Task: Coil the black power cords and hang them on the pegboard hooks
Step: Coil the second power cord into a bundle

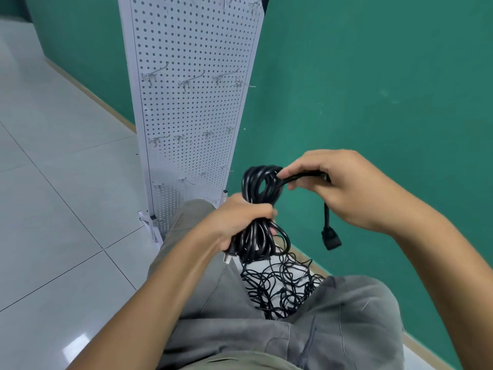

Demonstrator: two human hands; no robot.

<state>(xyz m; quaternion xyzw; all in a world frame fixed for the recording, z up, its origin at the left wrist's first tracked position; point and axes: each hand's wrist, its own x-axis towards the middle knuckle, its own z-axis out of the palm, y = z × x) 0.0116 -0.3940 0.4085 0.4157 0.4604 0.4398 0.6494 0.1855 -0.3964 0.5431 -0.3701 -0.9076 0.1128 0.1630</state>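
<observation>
While the left hand [240, 222] clamps the middle of the coiled cord [260, 209], fingers wrapped right round the bundle, I log the coil as held just above the lap, near centre. The right hand [344, 188] pinches the free tail between thumb and fingers at the coil's upper right; the tail runs under that palm and drops to the dangling plug [331, 240], which hangs free, touching nothing.

Handling, my judgement: the cord looks rubbery and limp, moderate in weight for one hand, not fragile. Loops will spring apart if the waist grip slackens, so the waist is the place to hold. The top loop, open above the left fist, looks the right part to slip over a hook. The plug will swing as a small pendulum (could snag).

Nearest, on the floor between the grey trousers [346, 316], lies a tangled heap of black cords [280, 289], thin strands mixed together; I cannot count them.

Farther, left of centre, stands the white pegboard [192, 49] with rows of wire hooks [190, 81], all visible ones bare. The lowest row sits just behind the left knee, awkward to reach. Tiled floor [53, 156] to the left, green wall [373, 76] right and behind.
</observation>
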